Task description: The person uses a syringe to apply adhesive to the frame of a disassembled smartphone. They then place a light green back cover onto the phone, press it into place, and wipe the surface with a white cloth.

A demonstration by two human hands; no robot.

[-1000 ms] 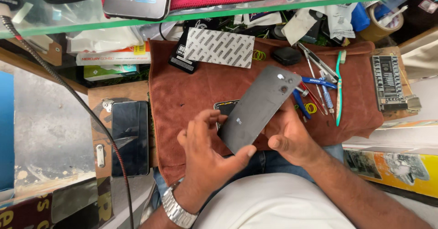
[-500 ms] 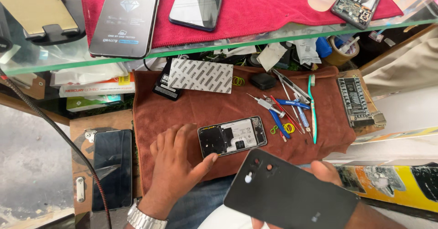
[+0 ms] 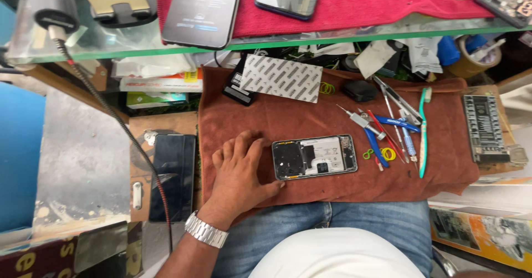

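Since the earlier frame, the dark back cover and the right hand have left view. Left hand (image 3: pixel 241 170) lies flat, fingers spread, gripping nothing, thumb touching the opened phone (image 3: pixel 314 156) at its 9 o'clock end. Phone rests mid-cloth (image 3: pixel 277 112): thin, rigid, light, exposed glossy internals fragile. Handle by the long metal edges. Tools (image 3: pixel 388 128) lie at 3 o'clock.

A brown cloth (image 3: pixel 310 117) covers the work surface. At its centre lies an opened phone (image 3: pixel 314 156); toward 12 o'clock a grey patterned sheet (image 3: pixel 281 77); toward 3 o'clock screwdrivers and tweezers (image 3: pixel 388 125) and a green toothbrush (image 3: pixel 423 131). The left hand (image 3: pixel 240 170) rests flat at 9 o'clock
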